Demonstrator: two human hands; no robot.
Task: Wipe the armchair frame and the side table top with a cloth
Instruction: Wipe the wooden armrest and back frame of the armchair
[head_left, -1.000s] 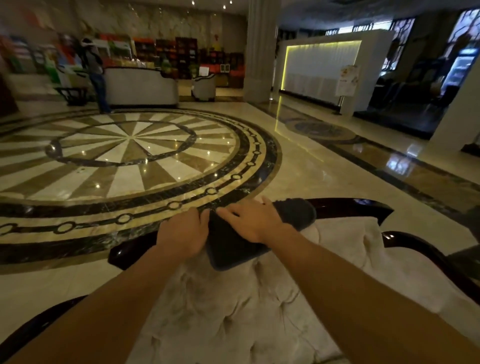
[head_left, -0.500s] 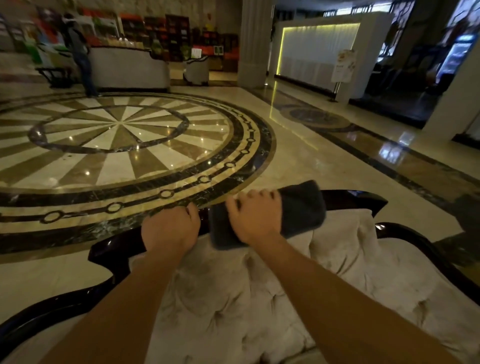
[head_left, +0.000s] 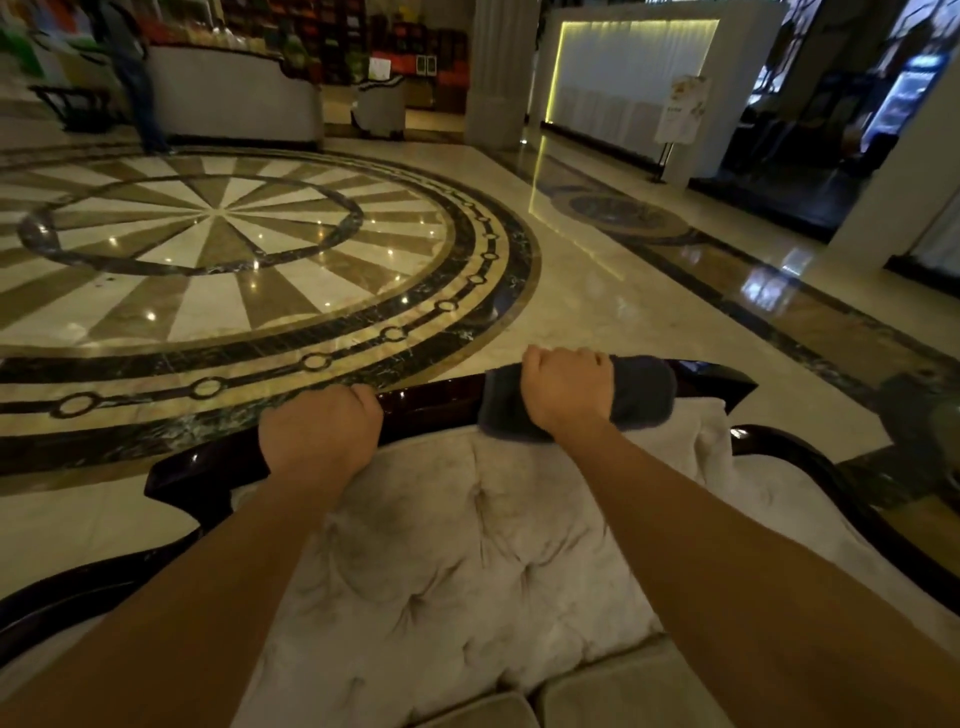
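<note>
The armchair's dark glossy wooden frame (head_left: 431, 408) runs across the top of its tufted cream backrest (head_left: 457, 545). My left hand (head_left: 319, 434) grips the top rail left of centre. To its right, my right hand (head_left: 563, 392) presses a folded dark grey cloth (head_left: 641, 392) draped over the same rail, fingers curled over the far edge. The cloth sticks out on both sides of the hand. No side table is in view.
Polished marble floor with a round inlay (head_left: 218, 249) lies beyond the chair. Far off stand a person (head_left: 130, 67) by a cream sofa (head_left: 234, 98), a pillar (head_left: 498, 73), a lit white partition (head_left: 634, 78) and a sign stand (head_left: 680, 109). A dark object (head_left: 919, 415) sits at the right.
My right hand has slid the cloth to the right along the top rail, away from my left hand. The left hand keeps its grip on the rail.
</note>
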